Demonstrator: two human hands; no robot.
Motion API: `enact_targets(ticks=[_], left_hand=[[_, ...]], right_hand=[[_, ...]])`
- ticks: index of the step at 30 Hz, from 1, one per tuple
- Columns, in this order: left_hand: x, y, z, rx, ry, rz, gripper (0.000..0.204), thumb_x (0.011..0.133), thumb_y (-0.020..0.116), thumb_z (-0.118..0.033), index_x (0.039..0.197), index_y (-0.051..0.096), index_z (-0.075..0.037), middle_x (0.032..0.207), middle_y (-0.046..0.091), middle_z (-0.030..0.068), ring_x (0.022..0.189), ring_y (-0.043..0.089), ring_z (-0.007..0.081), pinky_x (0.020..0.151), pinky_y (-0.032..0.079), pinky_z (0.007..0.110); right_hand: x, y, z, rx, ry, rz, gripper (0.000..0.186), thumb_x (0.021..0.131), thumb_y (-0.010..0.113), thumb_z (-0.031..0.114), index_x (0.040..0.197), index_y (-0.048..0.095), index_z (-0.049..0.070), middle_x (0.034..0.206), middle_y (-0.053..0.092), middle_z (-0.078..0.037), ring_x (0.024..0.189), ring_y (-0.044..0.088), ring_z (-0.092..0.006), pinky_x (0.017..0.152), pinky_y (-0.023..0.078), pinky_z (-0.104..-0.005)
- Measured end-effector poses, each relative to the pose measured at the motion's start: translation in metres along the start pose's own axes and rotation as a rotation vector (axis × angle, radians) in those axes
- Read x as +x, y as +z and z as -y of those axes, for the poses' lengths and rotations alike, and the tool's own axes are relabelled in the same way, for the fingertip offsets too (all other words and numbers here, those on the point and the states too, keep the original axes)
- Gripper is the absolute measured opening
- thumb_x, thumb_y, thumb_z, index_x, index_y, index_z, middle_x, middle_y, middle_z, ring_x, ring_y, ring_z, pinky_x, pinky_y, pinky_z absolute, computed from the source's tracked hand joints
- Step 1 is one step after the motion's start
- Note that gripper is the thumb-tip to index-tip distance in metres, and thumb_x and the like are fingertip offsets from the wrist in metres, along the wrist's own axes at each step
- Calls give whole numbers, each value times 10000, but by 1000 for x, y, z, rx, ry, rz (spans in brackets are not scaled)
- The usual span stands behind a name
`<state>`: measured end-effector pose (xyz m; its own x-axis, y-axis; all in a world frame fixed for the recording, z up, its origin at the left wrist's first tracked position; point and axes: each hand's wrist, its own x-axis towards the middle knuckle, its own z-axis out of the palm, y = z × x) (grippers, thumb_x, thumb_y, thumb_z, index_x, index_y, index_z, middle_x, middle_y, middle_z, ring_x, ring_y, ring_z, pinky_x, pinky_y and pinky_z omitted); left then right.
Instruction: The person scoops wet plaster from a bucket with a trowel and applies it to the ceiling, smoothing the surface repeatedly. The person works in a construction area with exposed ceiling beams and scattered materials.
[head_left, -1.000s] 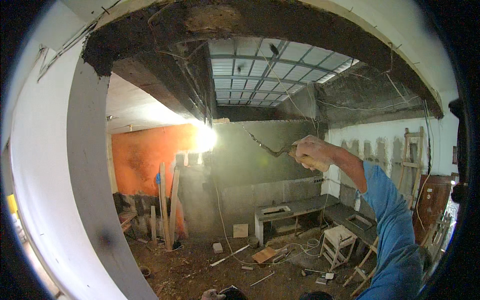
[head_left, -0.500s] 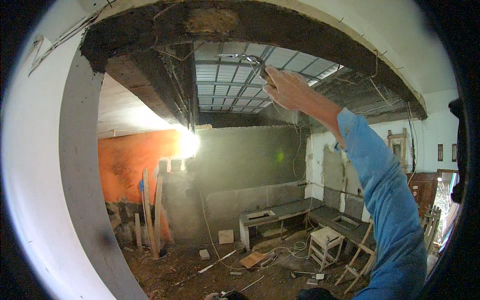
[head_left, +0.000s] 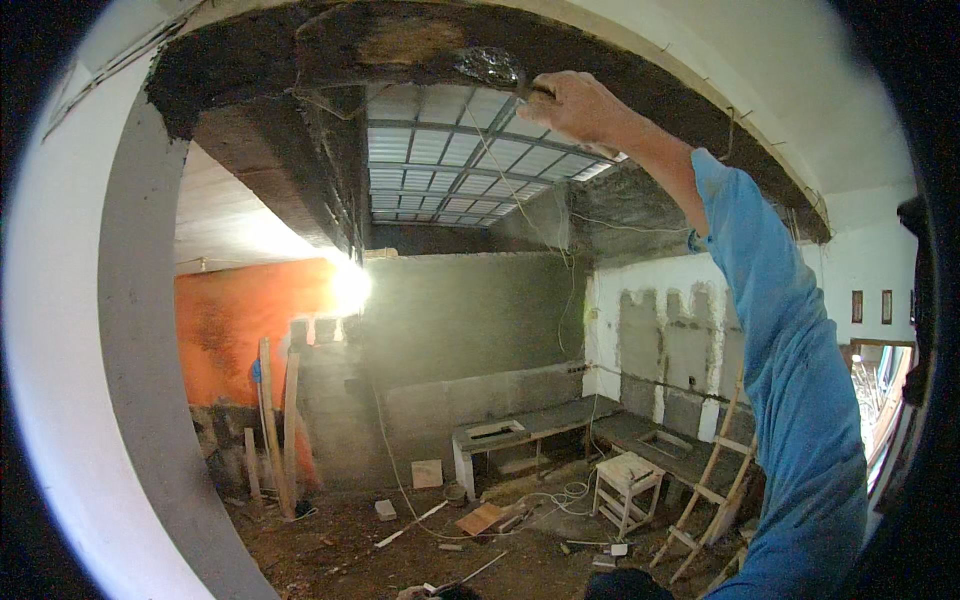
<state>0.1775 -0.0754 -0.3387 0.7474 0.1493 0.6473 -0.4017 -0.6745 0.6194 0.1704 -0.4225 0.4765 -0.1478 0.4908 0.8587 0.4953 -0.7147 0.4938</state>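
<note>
My right hand (head_left: pixel 575 105) is raised overhead at the end of a blue-sleeved arm. Its fingers are closed round the handle of a trowel (head_left: pixel 490 66), whose shiny metal blade lies against the dark, rough face of the overhead beam (head_left: pixel 390 45). The hand hides most of the handle. I cannot see my left hand for certain; small dark and pale shapes at the lower edge are too cut off to name.
A wooden ladder (head_left: pixel 708 492) leans at the right near a stool (head_left: pixel 628 480). Beyond stands a grey counter (head_left: pixel 540 428). Boards (head_left: pixel 270 430) lean on the left wall; cable and scraps litter the dirt floor. A grey pillar (head_left: pixel 150 330) rises close at left. Wires poke from the beam.
The trowel blade has come up from in front of the roof opening onto the beam's face. My right hand has risen and moved slightly right, and the view has shifted a little.
</note>
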Motion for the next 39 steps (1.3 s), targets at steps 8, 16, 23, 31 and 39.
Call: enact_targets(ticks=[8, 16, 23, 31, 39], left_hand=[[1, -7, -19, 262, -157, 2, 233, 669, 685, -309, 741, 684, -87, 730, 661, 165, 693, 648, 334, 623, 503, 428], [-6, 35, 48, 210, -476, 18, 238, 664, 704, -319, 766, 700, -104, 757, 680, 149, 711, 666, 315, 650, 524, 406], [0, 5, 5, 218, -290, 79, 261, 675, 691, -328, 768, 702, -84, 741, 674, 171, 708, 667, 311, 650, 522, 395], [1, 0, -11, -50, -381, 10, 245, 678, 684, -320, 774, 702, -95, 754, 679, 163, 726, 668, 310, 662, 523, 394], [-5, 31, 41, 55, -490, 32, 195, 648, 769, -248, 775, 699, -117, 719, 687, 86, 670, 651, 218, 650, 520, 351]], right_hand=[[-31, -1, -20, 107, 132, -26, 507, 845, 606, 474, 983, 653, -12, 820, 660, -204, 794, 650, -357, 731, 511, -467], [-53, 23, 7, -125, -36, -168, 451, 924, 511, 421, 1126, 566, 22, 894, 663, -216, 862, 640, -401, 775, 503, -493], [5, 37, 15, -221, 10, -69, 447, 974, 442, 440, 1051, 529, 8, 813, 636, -210, 809, 638, -383, 741, 494, -496], [-48, 30, -26, -150, 124, -34, 466, 981, 423, 447, 1043, 530, -3, 806, 617, -247, 817, 626, -408, 716, 479, -514], [-27, 40, 19, -29, 37, -17, 506, 964, 419, 452, 1135, 591, 8, 956, 654, -259, 937, 624, -430, 833, 485, -542]])
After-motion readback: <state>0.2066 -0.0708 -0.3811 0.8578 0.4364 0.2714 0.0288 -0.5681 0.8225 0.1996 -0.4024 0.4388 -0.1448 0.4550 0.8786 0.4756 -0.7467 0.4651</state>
